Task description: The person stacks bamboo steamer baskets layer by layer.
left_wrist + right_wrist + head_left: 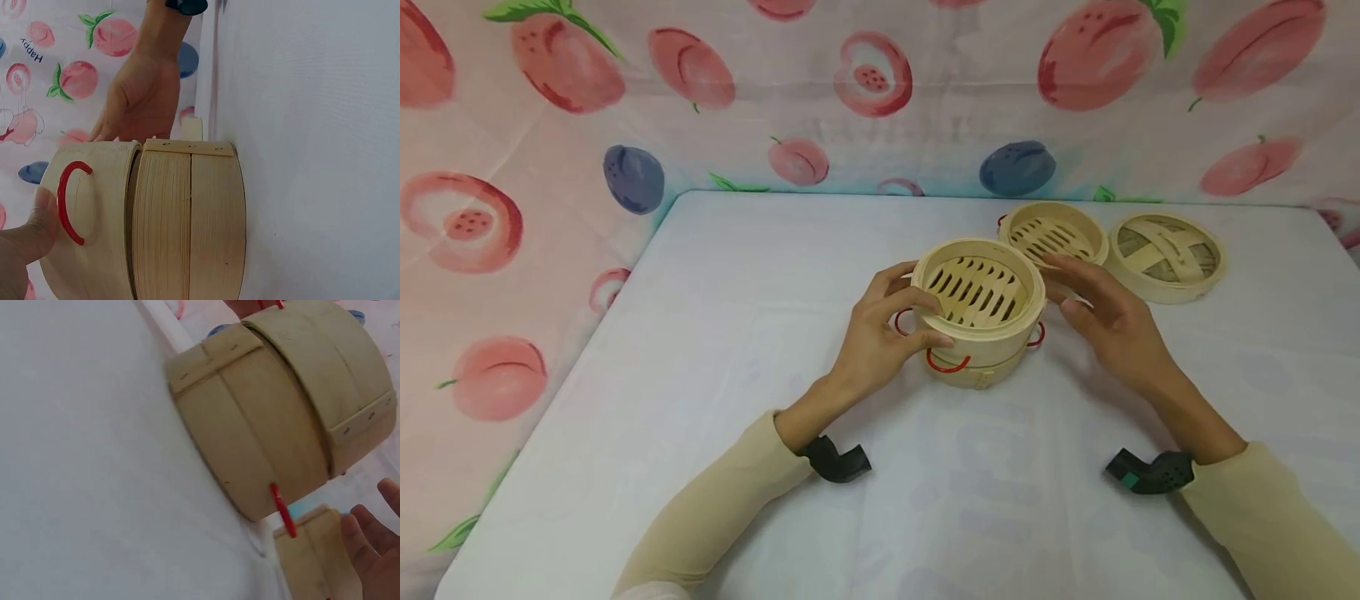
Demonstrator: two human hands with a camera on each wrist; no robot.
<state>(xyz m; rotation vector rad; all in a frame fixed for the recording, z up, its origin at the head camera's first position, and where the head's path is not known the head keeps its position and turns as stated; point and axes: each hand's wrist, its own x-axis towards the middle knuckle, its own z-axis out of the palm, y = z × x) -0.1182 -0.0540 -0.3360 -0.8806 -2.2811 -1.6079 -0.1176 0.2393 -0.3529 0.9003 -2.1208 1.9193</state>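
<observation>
Two round bamboo steamer baskets stand stacked in the middle of the table. My left hand grips the upper basket by its left side, thumb on the outer wall and a finger over the rim. Under it sits the lower basket; the left wrist view shows a thin dark gap between the two walls. Red loop handles stick out from the sides. Beside the stack, my right hand is held with fingers spread loosely around nothing. In the right wrist view its fingers are apart from the stack.
Behind the right hand is another slatted steamer basket. A woven bamboo lid lies to its right, close against it. Both rest on the white table near its back edge. A fruit-printed cloth hangs behind.
</observation>
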